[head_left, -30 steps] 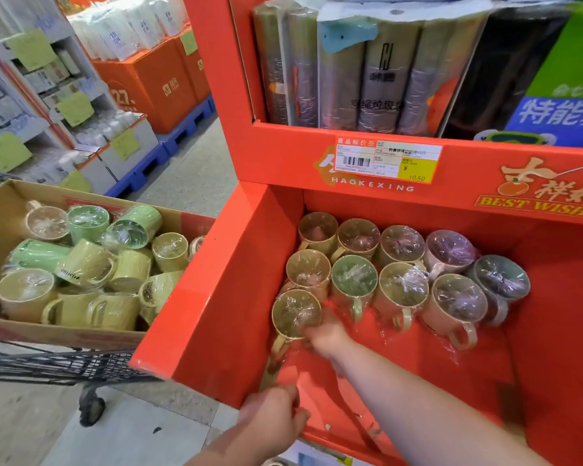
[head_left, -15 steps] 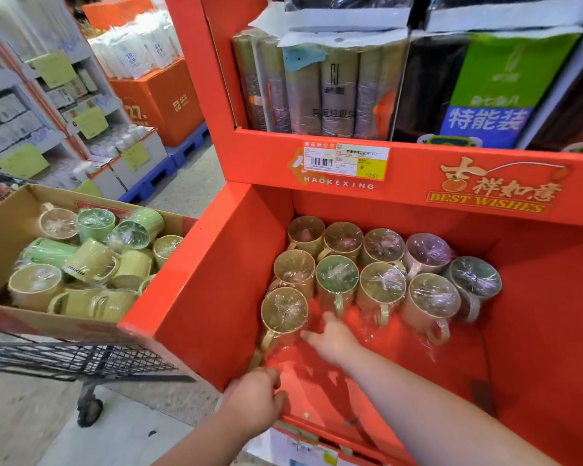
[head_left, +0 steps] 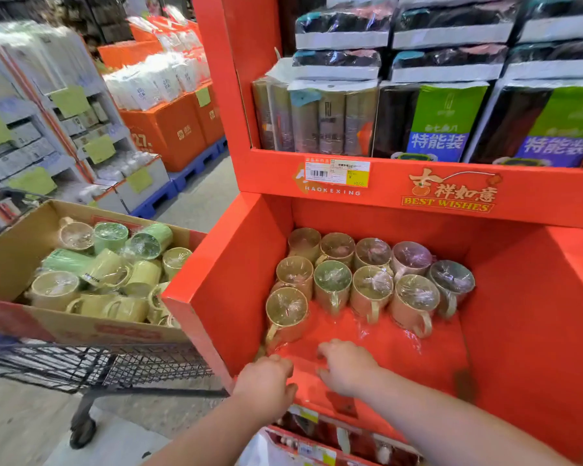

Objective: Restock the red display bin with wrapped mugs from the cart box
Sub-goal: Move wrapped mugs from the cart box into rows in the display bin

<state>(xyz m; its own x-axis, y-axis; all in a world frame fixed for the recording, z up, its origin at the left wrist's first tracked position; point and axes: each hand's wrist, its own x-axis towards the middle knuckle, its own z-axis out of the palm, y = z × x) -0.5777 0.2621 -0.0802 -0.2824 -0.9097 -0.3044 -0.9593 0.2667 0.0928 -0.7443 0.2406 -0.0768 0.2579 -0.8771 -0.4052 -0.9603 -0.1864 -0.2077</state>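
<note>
The red display bin [head_left: 216,284] holds several plastic-wrapped mugs standing upright in rows at its back left; the nearest one [head_left: 286,309] stands alone in front. My right hand [head_left: 347,366] is inside the bin, low over the bare red floor, fingers loosely bent and holding nothing, a short way in front of that mug. My left hand [head_left: 266,381] sits at the bin's front left corner with its fingers curled over the front rim. The brown cart box [head_left: 11,264] to the left holds several more wrapped yellow and green mugs [head_left: 115,274], some lying on their sides.
The box rides in a black wire cart [head_left: 98,364] pressed against the bin's left wall. Above the bin a red shelf [head_left: 418,186] carries packs of rolled bags. Orange pallets and store shelving line the aisle at the back left.
My right hand has drawn back from the nearest mug toward the bin's front. My left hand has shifted up to the front rim. The view has tilted upward.
</note>
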